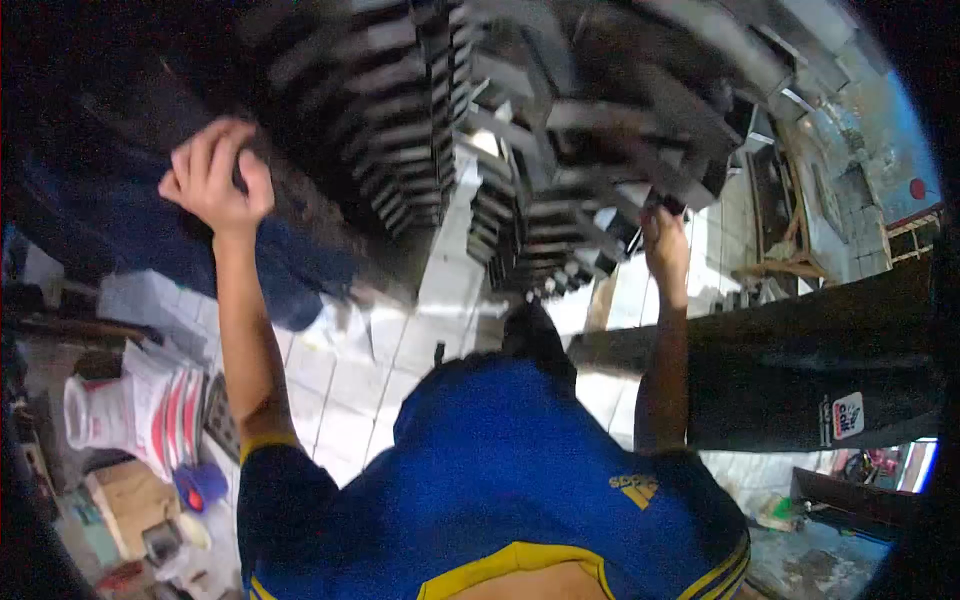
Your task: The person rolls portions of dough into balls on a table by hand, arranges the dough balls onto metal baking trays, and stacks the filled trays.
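My left hand [220,180] is raised at the upper left beside a dark surface, with its fingers loosely bent and the thumb apart. Nothing shows in it. Further right, my right hand [668,255] has its fingers closed at the end of a dark flat piece [672,178], which is blurred and partly hidden by the fingers. Tall racks [390,130] with many dark slat-like pieces in rows rise in front of me, smeared by motion.
White tiles [335,375] cover the floor. Stacked white-and-red packs [165,405] stand at the left, near a cardboard piece [130,505]. At the right, a dark cloth-like sheet [770,375] with a white label hangs close to my right arm. Wooden pieces [790,265] lie beyond.
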Tool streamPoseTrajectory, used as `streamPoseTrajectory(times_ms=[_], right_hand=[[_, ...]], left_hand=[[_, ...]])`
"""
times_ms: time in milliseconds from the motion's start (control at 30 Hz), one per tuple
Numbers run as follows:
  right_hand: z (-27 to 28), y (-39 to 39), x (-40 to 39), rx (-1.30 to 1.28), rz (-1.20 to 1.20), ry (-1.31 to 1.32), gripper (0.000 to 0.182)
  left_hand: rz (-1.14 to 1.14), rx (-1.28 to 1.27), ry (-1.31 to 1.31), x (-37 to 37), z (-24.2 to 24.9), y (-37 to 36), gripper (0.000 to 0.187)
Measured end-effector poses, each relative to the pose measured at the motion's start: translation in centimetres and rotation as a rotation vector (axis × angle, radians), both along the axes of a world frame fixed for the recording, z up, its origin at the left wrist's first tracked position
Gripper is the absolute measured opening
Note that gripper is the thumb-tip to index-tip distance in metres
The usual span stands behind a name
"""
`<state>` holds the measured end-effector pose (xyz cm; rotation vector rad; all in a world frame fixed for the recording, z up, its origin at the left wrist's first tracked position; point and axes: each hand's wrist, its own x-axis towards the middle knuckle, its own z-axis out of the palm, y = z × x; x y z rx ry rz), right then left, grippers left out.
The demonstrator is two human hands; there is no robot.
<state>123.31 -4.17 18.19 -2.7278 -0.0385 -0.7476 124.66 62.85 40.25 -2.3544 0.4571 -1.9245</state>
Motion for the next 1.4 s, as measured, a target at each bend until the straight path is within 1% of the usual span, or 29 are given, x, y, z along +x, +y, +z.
streamPoseTrajectory(times_ms=[33,67,100,167,200,267,367,400,467,533,633,667,700,767,800,833,867,900,933,967,1000,1033,1100,1167,1200,1233,1267,1367,1400], right_hand=[[1.9,0.9,-0.7,0.024,0.006,0.037,0.033],[1.9,1.1,-0.7,0.022,0.104,-0.078,0.036],[2.3,1.0,-0.5,-0.022,0.040,0.019,0.038],[3.6,2.0,-1.0,-0.027,0.011,0.121,0.038],[3.8,2.1,-1.3,-0.027,0.017,0.129,0.038],[4.0,2.4,-1.6,-0.057,0.011,0.097,0.028],[3.6,2.4,-1.9,-0.022,-0.008,0.081,0.030],[4.4,2.7,-1.9,-0.012,0.010,0.090,0.028],[3.9,2.2,-1.8,-0.022,0.033,0.075,0.028],[4.1,2.5,-2.4,-0.066,0.033,0.071,0.025],[4.8,3.4,-3.2,-0.012,0.053,0.048,0.023],[3.9,2.6,-3.2,-0.018,0.118,0.015,0.018],[4.7,3.4,-4.0,-0.047,0.082,0.073,0.017],[1.4,2.3,-4.8,-0.157,0.127,-0.111,0.021],[1.8,2.9,-5.5,-0.158,0.130,-0.033,0.023],[2.5,3.8,-6.5,-0.162,0.135,0.045,0.026],[-1.3,1.0,-6.6,-0.125,0.175,0.012,0.035],[-1.6,0.7,-7.1,-0.207,0.224,-0.040,0.044],[-2.0,0.5,-7.5,-0.289,0.269,-0.096,0.056],[-0.8,1.0,-8.6,-0.377,0.282,-0.077,0.058],[0.8,1.8,-9.7,-0.464,0.297,-0.060,0.060],[1.9,1.7,-10.2,-0.448,0.301,-0.001,0.054],[4.9,2.3,-10.7,-0.379,0.298,0.082,0.041],[7.5,3.6,-11.7,-0.227,0.258,0.174,0.033],[8.4,4.1,-12.4,-0.243,0.176,0.375,0.035],[8.8,4.1,-13.1,-0.256,0.091,0.576,0.037],[6.6,2.4,-14.2,-0.283,0.204,0.366,0.036],[8.5,3.7,-14.3,-0.203,0.351,0.133,0.037],[8.9,3.8,-14.3,-0.176,0.379,0.107,0.037]], left_hand=[[-0.005,0.021,0.001,0.0,0.0,0.3,0.026],[-0.020,0.024,0.000,0.0,0.0,0.4,0.025],[-0.016,0.024,0.005,0.2,0.0,0.5,0.025],[-0.088,0.013,0.014,0.1,-0.3,0.9,0.024],[-0.083,0.012,0.022,-0.1,-0.3,0.9,0.024],[-0.077,0.059,0.035,-0.5,-0.1,1.0,0.023],[-0.051,0.114,0.049,-1.0,0.1,1.4,0.019],[-0.045,0.116,0.059,-0.8,0.3,1.5,0.019],[0.120,0.168,0.020,-0.5,0.0,1.7,0.012],[0.146,0.178,0.025,-0.6,-0.4,2.1,0.010],[0.213,0.201,0.006,-0.7,-0.3,2.3,0.007],[0.256,0.208,0.001,-0.8,-0.3,2.1,0.007],[0.268,0.202,0.003,-0.8,-0.2,1.6,0.007],[0.352,0.195,-0.019,-0.8,0.3,0.5,0.004],[0.377,0.184,-0.014,-0.6,0.4,0.2,0.004],[0.345,0.173,-0.027,-0.4,0.3,0.0,0.005],[0.313,0.171,-0.038,0.6,0.9,-0.7,0.010],[0.343,0.163,-0.033,1.4,1.2,-1.0,0.010],[0.301,0.140,-0.024,1.7,1.5,-1.3,0.012],[0.258,0.118,-0.016,2.0,1.9,-1.7,0.016],[0.281,0.151,0.028,2.1,2.5,-2.3,0.032],[0.282,0.121,0.041,3.3,1.9,-1.4,0.034],[0.352,0.121,0.098,4.9,3.3,-4.4,0.035],[0.258,0.091,0.174,6.0,5.4,-6.8,0.035],[0.243,0.087,0.142,6.6,6.1,-7.4,0.027],[0.231,0.101,0.133,7.2,6.5,-7.9,0.026],[0.224,0.099,0.144,8.0,7.1,-8.2,0.027],[0.195,0.090,0.198,9.9,7.9,-9.2,0.029],[0.159,0.098,0.188,10.7,8.1,-9.3,0.028]])
